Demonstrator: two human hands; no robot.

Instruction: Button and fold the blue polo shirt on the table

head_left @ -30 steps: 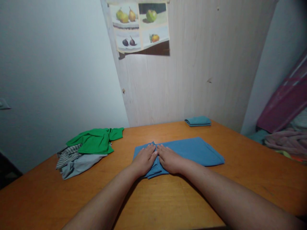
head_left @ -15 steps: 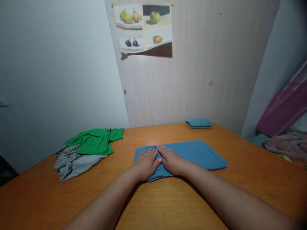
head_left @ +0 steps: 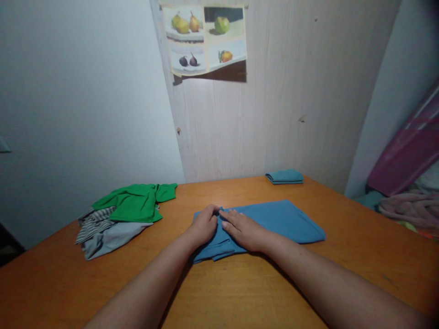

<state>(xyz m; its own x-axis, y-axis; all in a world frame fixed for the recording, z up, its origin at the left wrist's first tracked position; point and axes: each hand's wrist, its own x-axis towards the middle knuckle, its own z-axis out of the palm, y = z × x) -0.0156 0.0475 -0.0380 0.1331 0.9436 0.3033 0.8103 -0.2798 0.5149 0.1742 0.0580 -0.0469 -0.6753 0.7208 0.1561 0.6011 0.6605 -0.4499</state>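
Note:
A folded blue garment (head_left: 281, 221) lies lengthwise in front of me, with layered edges at its left end. Over that left end my left hand (head_left: 205, 225) is curled, its fingers closed on the cloth near the far edge; the fingertips are partly hidden. My right hand (head_left: 242, 229) rests flat on the garment just to the right, fingers stretched out and pressing the fabric. The two hands nearly touch at the far edge.
On the wooden table (head_left: 226, 292), a green T-shirt (head_left: 137, 203) lies atop striped and grey clothes (head_left: 115, 237) at left. A folded teal cloth (head_left: 285, 177) sits at the back right. Beyond the table's right edge are a pink blanket (head_left: 408, 210) and a magenta item (head_left: 401, 151).
My left hand has gone from lying flat to curled on the cloth, shifting slightly left. My right hand has moved a little left and stays flat.

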